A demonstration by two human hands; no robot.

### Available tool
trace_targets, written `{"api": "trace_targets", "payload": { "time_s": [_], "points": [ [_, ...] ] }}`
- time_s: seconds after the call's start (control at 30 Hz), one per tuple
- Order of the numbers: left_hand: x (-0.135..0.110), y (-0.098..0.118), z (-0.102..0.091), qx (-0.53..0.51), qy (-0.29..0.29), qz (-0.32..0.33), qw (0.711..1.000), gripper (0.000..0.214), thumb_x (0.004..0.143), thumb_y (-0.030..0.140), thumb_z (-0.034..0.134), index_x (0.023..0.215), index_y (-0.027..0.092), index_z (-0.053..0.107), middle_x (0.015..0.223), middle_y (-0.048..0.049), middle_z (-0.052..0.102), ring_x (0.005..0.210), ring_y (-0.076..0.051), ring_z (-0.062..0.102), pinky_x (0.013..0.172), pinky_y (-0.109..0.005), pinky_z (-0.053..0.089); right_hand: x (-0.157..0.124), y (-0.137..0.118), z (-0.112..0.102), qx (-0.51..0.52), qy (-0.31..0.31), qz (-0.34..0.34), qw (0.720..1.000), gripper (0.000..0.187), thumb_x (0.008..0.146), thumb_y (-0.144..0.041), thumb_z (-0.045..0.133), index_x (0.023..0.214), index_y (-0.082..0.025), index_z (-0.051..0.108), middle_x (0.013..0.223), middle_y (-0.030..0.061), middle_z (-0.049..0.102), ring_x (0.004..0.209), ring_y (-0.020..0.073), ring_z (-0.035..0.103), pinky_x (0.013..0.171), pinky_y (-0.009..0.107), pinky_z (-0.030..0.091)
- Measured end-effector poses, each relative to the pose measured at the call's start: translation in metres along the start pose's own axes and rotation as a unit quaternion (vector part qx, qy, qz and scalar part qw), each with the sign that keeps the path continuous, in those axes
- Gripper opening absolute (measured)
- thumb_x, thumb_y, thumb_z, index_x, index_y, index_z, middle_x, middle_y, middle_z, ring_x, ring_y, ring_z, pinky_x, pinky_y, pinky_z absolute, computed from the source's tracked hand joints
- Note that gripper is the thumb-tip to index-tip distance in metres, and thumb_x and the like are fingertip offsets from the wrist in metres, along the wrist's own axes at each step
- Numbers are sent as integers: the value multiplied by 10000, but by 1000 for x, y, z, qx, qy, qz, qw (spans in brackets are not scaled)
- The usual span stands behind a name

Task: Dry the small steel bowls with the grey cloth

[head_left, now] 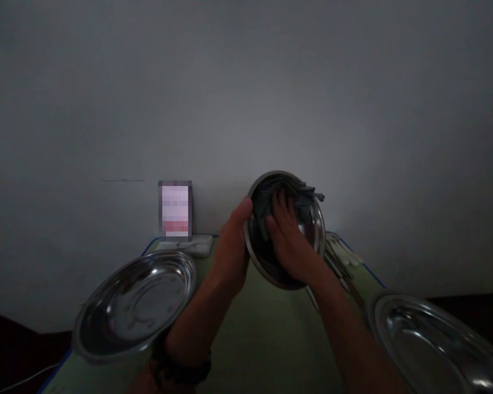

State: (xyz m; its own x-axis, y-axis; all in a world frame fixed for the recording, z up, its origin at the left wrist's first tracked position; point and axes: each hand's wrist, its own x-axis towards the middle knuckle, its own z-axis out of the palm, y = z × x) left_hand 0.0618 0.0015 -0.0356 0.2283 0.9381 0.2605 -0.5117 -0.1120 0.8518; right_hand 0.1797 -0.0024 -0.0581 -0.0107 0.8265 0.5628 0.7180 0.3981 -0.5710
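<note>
My left hand [230, 246] grips a round metal bowl [319, 230] by its left side, thumb over the rim and the other fingers hidden behind it. The bowl is held up above the table, tilted so that its inside faces me. Inside it, my right hand [290, 235] presses a dark grey cloth [267, 200] against the bowl's wall with its fingers stretched out. One bunched corner of the cloth sticks out past the bowl's upper right rim.
A wide metal basin [148, 293] stands on the left of the green table [267, 350], another basin [427, 350] at the right front. Behind the bowl, several utensils [340, 268] lie near white gloves [345, 251]. A screen-like panel [175, 210], blurred out, leans against the wall above a white case [201, 245].
</note>
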Motion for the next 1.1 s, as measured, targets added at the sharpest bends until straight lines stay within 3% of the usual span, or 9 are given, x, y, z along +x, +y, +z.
{"api": "trace_targets", "payload": {
  "time_s": [0.17,0.3,0.4,0.57,0.73,0.83,0.97,1.03,1.1],
  "points": [
    [1,5,-3,-30,39,-23,999,359,811,559,564,819,230,706,805,-14,733,1070,-251,634,902,-349,524,-2,-24,-17,171,-121,-67,976,547,1011,-440,237,1522,-245,217,1597,-3,206,1477,160,155,1213,453,187],
    [4,22,-9,-11,118,42,992,295,807,468,582,623,240,615,665,-2,663,1061,-239,627,867,-329,539,-8,-40,-23,181,-204,-137,952,500,1004,-346,347,1490,-239,309,1542,2,355,1425,159,333,1188,401,291],
    [6,34,-12,-16,130,58,990,321,832,459,507,674,223,655,717,-33,685,1082,-267,617,858,-370,544,-12,-47,-20,147,-215,-169,951,482,981,-325,433,1452,-233,395,1455,28,501,1318,172,502,1114,373,412],
    [10,44,-21,-41,160,133,977,301,875,399,482,743,234,696,731,-6,713,1054,-214,634,876,-316,525,-16,-56,-8,4,-155,-185,970,451,940,-268,533,1380,-174,500,1334,76,622,1200,218,593,1045,395,461],
    [13,34,-25,-77,75,34,994,376,842,502,471,873,194,684,839,-57,731,1013,-259,659,855,-381,531,-13,-49,-11,-98,-67,-210,971,348,952,-166,435,1255,-172,606,1114,104,721,1012,236,657,939,445,494],
    [15,25,-27,-30,75,21,997,459,817,584,522,1014,191,654,1041,-88,713,1117,-288,612,902,-401,500,-10,-38,-25,-43,-4,-201,979,300,942,-211,459,1174,-189,647,1091,96,725,1004,229,662,916,423,504],
    [14,23,-35,126,204,124,963,598,771,634,611,1224,246,567,1310,-84,588,1261,-261,497,989,-344,411,-8,-29,-45,70,18,-138,988,244,942,-307,486,1024,-200,689,847,16,716,808,164,670,739,273,523],
    [11,28,-42,223,193,160,942,503,792,615,603,1133,246,630,1194,-62,639,1155,-228,548,926,-299,417,-7,-24,-52,116,24,-109,987,245,936,-338,491,920,-201,693,713,-15,655,671,134,618,616,227,487],
    [9,35,-50,299,135,162,931,393,826,592,568,859,220,688,871,-29,675,870,-187,597,757,-272,437,-6,-17,-54,166,48,-77,982,249,917,-368,515,827,-201,677,655,-27,601,606,121,557,547,211,447]
  ]
}}
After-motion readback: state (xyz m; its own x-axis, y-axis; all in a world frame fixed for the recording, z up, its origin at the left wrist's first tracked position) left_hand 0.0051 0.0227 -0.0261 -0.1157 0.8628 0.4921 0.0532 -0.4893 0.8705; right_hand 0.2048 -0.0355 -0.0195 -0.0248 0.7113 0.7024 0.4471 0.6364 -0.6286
